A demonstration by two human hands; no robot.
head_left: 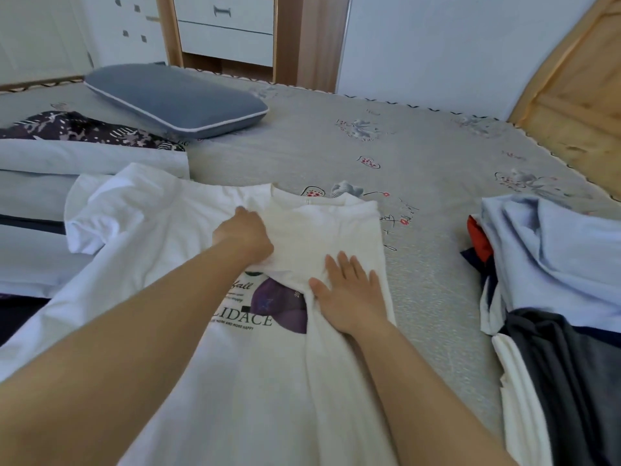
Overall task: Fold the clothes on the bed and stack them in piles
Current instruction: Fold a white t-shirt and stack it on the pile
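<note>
One white T-shirt [188,237] under two hands: left hand [243,235], right hand [349,294].

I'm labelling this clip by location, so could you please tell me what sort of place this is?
Most likely a home bedroom: a bed with a grey floral-print cover, a blue-grey piped pillow on it, and a white wooden-framed chest of drawers against the far wall.

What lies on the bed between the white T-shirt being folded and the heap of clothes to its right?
Only bare grey bedspread separates the white T-shirt from the heap, in the head view.
</note>
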